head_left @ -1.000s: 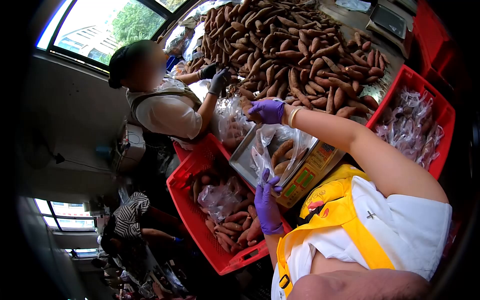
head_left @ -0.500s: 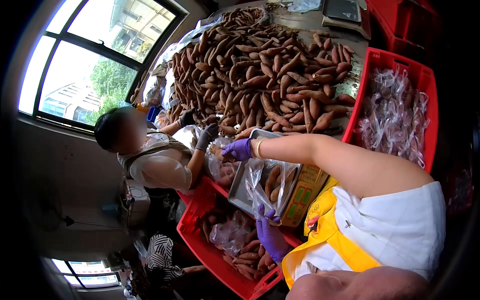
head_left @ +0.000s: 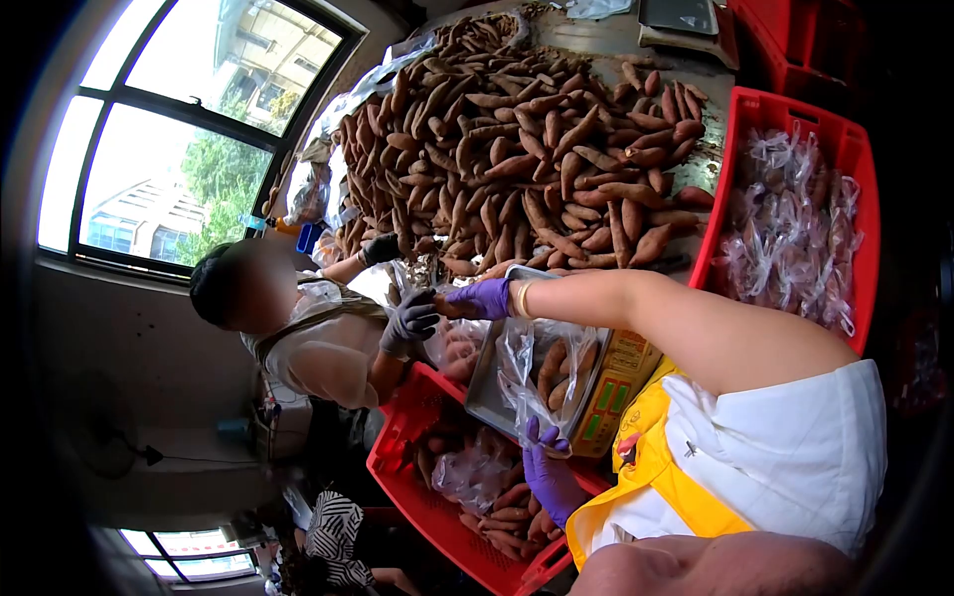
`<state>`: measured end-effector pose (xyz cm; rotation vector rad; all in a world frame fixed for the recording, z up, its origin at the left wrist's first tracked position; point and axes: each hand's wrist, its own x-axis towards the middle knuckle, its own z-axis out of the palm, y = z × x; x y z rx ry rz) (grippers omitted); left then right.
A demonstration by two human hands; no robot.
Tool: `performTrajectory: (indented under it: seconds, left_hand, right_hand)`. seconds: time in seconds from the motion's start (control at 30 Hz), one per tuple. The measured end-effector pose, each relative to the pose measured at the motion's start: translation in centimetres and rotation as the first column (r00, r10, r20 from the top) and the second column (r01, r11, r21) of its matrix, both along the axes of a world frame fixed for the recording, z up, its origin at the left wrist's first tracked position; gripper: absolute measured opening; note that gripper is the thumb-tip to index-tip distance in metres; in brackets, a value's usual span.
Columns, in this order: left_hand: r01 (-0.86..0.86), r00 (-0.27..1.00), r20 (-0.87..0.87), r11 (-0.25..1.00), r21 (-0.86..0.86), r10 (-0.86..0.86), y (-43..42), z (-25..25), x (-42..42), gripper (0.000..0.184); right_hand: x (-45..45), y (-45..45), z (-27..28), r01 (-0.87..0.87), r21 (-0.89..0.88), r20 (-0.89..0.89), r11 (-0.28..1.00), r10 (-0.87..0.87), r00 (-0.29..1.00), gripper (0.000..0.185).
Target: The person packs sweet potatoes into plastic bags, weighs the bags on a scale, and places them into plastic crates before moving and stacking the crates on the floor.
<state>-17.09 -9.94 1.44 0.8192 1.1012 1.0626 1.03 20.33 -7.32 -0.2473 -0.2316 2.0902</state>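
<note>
My right hand (head_left: 482, 298), in a purple glove, is closed on a sweet potato (head_left: 449, 308), partly hidden by the fingers. A co-worker's grey-gloved hand (head_left: 409, 323) is right beside it; whether it touches the sweet potato I cannot tell. My left hand (head_left: 553, 481), also purple-gloved, pinches the edge of a clear plastic bag (head_left: 517, 360). Sweet potatoes (head_left: 553, 370) lie in this bag, on the metal pan (head_left: 485, 392) of a yellow scale (head_left: 608, 402) with green displays.
A large heap of sweet potatoes (head_left: 517, 149) covers the table. A red crate (head_left: 397, 467) below holds loose ones and a plastic bag; another red crate (head_left: 730, 179) holds filled bags. The co-worker (head_left: 318, 338) stands by the window (head_left: 179, 149). A second scale (head_left: 681, 18) sits at the far edge.
The co-worker's grey-gloved hand has moved off the heap to beside my right hand. My right hand has shifted slightly right in the picture, and my left hand stays at the bag.
</note>
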Motion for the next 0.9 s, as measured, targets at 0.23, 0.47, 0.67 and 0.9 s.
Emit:
performTrajectory:
  seconds: [0.23,0.47,0.67,0.9]
  left_hand:
    - [0.005,1.0,0.0,1.0,0.018,-0.005,0.3,0.2,0.0,0.043]
    - [-0.02,1.0,-0.02,0.999,0.039,0.021,-0.1,1.7,-0.6,0.044]
    - [-0.027,0.997,-0.069,0.999,-0.042,0.024,0.8,4.4,0.3,0.045]
    - [0.03,0.986,0.155,0.985,0.168,-0.057,5.1,8.3,2.6,0.056]
  right_hand:
    - [1.9,2.9,0.8,-0.063,0.21,-0.12,0.976,0.089,0.989,0.04]
    - [18.8,8.7,1.2,-0.111,0.619,0.404,0.778,-0.436,-0.804,0.021]
    - [24.0,11.4,-0.5,-0.304,0.336,0.075,0.891,-0.347,-0.935,0.037]
    - [21.6,7.9,5.6,-0.202,0.715,0.566,0.669,-0.724,-0.393,0.044]
